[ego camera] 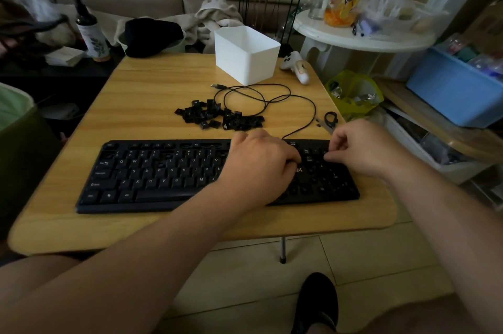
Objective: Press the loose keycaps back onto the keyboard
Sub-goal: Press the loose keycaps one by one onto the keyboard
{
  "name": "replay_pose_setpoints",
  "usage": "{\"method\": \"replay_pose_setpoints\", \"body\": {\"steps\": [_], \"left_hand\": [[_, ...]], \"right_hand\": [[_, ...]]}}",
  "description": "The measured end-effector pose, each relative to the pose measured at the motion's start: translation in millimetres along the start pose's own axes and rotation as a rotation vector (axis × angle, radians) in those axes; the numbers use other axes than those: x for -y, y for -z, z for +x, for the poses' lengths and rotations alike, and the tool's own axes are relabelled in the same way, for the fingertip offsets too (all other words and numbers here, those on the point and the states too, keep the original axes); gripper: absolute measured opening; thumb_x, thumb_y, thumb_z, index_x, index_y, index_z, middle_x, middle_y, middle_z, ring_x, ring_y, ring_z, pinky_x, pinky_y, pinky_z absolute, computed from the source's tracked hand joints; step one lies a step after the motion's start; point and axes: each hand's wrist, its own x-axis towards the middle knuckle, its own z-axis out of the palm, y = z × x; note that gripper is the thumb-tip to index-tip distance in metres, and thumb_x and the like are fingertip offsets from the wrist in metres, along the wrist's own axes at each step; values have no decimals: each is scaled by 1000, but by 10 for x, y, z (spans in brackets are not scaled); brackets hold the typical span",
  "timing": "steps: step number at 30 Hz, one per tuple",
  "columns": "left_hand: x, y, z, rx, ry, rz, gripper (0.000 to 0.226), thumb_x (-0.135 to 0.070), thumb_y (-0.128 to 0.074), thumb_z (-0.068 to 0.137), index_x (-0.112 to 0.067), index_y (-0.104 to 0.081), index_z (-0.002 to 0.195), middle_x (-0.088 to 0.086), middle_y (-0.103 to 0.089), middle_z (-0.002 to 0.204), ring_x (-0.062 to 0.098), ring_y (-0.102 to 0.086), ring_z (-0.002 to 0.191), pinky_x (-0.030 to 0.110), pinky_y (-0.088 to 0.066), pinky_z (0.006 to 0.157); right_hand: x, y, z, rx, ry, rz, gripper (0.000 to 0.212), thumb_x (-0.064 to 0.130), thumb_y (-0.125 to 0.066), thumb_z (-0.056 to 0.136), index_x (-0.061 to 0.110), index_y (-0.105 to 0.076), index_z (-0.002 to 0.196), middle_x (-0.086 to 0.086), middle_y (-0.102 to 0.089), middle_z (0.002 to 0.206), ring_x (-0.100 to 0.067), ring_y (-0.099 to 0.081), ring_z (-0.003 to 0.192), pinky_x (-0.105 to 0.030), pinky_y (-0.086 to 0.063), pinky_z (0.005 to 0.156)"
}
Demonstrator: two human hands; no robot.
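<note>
Wood-grain table [152,83] — flat black keyboard [152,178] under curled left hand [258,167], right hand [362,151] fingertips pinched — angular keycaps [220,117] behind.

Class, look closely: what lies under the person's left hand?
The left hand covers the black keyboard, near its right-middle section. Whether keycaps are seated there, or one is held, cannot be seen.

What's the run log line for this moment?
left hand on keyboard | right hand pinching over numpad | keycap pile behind
</note>
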Motion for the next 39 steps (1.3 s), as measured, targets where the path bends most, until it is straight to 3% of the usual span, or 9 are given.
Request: {"method": "replay_pose_setpoints", "body": {"steps": [5, 11, 16, 20, 25, 29, 33, 36, 39], "left_hand": [[492, 226, 264, -12, 266, 101, 27, -36, -56, 100, -43, -70, 122, -11, -70, 120, 21, -56, 119, 46, -42, 104], [980, 354, 404, 152, 469, 152, 39, -47, -69, 90, -45, -65, 129, -5, -67, 125, 28, -53, 124, 52, -39, 106], [1059, 333, 436, 144, 417, 179, 19, -45, -71, 90, -48, -71, 109, -13, -69, 115, 23, -55, 118, 48, -37, 101], [1083, 334, 426, 131, 372, 210, 15, -47, -71, 91, -47, -71, 106, -12, -61, 107, 22, -53, 116, 44, -31, 92], [1118, 304, 404, 123, 275, 295, 12, -54, -67, 92, -45, -70, 100, -13, -65, 113, 20, -52, 115, 46, -33, 96], [1141, 308, 416, 169, 219, 312, 13, -53, -61, 96, -44, -66, 105, -18, -68, 106, 18, -53, 113, 45, -30, 96], [1138, 309, 401, 152, 182, 336, 24, -49, -49, 103, -41, -65, 120, -11, -71, 108, 22, -59, 111, 45, -32, 98], [1126, 362, 395, 117, 250, 108, 21, -45, -54, 103, -40, -67, 119, -9, -72, 109, 21, -63, 109, 42, -40, 102], [1083, 439, 372, 80, 383, -507, 15, -35, -61, 103, -35, -75, 109, -9, -76, 97, 10, -67, 92, 35, -53, 88]], "right_hand": [[115, -22, 58, -37, 42, 120, 15, 33, -84, 84, 26, -72, 78, 8, -68, 80, -10, -64, 78, -29, -47, 63], [344, -168, 101, -95, 116, 167, 16, 40, -79, 88, 29, -72, 80, 11, -66, 78, -5, -61, 75, -25, -42, 59], [492, -250, 168, -108, 154, 182, 16, 39, -78, 89, 29, -72, 79, 13, -66, 78, -3, -61, 75, -24, -42, 59], [608, -291, 197, -119, 188, 183, 14, 41, -77, 89, 31, -72, 80, 14, -67, 78, -2, -61, 76, -25, -46, 62], [755, -333, 226, -139, 231, 222, 14, 40, -78, 88, 31, -73, 80, 15, -67, 77, 0, -60, 76, -24, -46, 63], [837, -347, 233, -143, 246, 230, 13, 41, -77, 89, 31, -73, 81, 13, -67, 78, 0, -59, 75, -22, -40, 60], [902, -362, 227, -124, 272, 230, 13, 39, -76, 91, 32, -72, 81, 14, -67, 78, -1, -59, 74, -22, -40, 59], [924, -387, 231, -124, 292, 255, 3, 35, -76, 91, 34, -74, 93, 15, -68, 81, -1, -59, 73, -22, -42, 61], [940, -410, 230, -150, 369, 326, 35, 29, -80, 89, 39, -70, 121, 18, -66, 91, -1, -61, 74, -15, -45, 66]]}}
